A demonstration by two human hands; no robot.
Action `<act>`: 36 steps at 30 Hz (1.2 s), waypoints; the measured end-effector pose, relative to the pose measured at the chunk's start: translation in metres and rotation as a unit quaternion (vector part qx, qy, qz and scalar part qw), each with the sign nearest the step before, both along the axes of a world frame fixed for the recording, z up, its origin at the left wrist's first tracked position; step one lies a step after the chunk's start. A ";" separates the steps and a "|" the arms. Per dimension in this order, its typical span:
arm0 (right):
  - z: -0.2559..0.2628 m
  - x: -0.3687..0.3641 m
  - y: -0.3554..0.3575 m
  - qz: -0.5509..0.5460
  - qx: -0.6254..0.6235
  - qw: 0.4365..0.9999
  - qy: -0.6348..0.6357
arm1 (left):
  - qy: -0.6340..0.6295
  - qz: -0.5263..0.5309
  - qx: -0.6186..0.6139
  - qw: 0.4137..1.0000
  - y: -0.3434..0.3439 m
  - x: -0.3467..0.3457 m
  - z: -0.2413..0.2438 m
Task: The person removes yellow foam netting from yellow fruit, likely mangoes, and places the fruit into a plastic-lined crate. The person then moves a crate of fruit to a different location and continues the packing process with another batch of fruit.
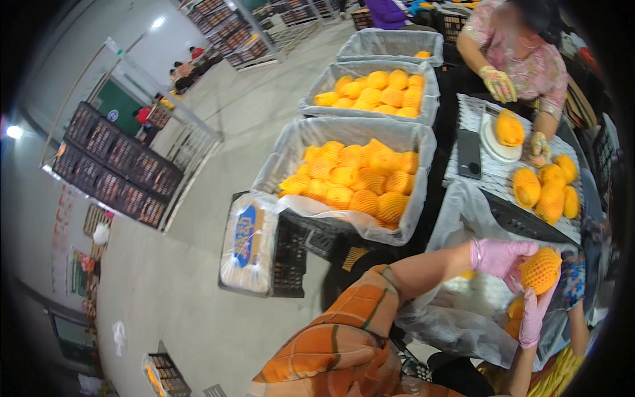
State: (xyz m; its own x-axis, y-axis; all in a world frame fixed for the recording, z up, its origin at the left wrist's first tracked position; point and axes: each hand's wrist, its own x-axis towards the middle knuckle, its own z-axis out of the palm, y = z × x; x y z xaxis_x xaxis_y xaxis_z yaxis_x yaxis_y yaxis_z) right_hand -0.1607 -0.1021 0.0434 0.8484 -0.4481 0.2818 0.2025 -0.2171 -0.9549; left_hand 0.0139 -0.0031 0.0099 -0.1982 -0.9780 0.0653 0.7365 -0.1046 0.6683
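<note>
A rounded fruit in an orange foam net [540,270] is held between my two pink-gloved hands. My left hand [503,260] grips its left side, and my right hand [537,312] supports it from below. Both hands are above a crate with a translucent plastic liner [461,208]. Inside that crate, a few netted fruits [516,312] lie partly hidden behind my right hand, against white padding [476,297].
Lined crates of netted fruit [263,183] stand to the left. Across from me, a gloved co-worker [526,74] sits by a scale [501,149] bearing one fruit, a dark phone [469,154] and loose netted fruits [550,193]. Another person's blue-patterned glove [574,283] is close at right.
</note>
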 end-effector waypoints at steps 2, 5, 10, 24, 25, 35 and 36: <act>-0.011 0.022 -0.016 0.011 -0.056 0.998 -0.025 | 0.063 0.054 -0.047 0.995 -0.009 -0.001 0.009; -0.017 0.025 -0.016 0.023 -0.012 1.000 0.010 | 0.074 0.161 -0.021 0.984 -0.016 0.000 -0.016; -0.018 0.000 -0.039 -0.156 -0.099 0.983 0.002 | 0.017 0.239 -0.035 0.970 -0.009 0.021 0.012; -0.090 0.020 -0.072 -0.007 0.054 0.997 0.058 | -0.340 0.419 0.095 0.836 0.001 0.015 0.022; -0.069 0.024 -0.049 -0.041 0.057 0.995 0.069 | -0.340 0.420 0.094 0.836 0.001 0.015 0.020; -0.070 0.021 -0.037 -0.097 0.068 0.993 -0.011 | -0.436 0.429 0.103 0.785 -0.005 0.008 0.015; -0.077 0.021 -0.040 -0.109 0.055 0.992 -0.016 | -0.440 0.436 0.109 0.778 -0.007 0.006 0.014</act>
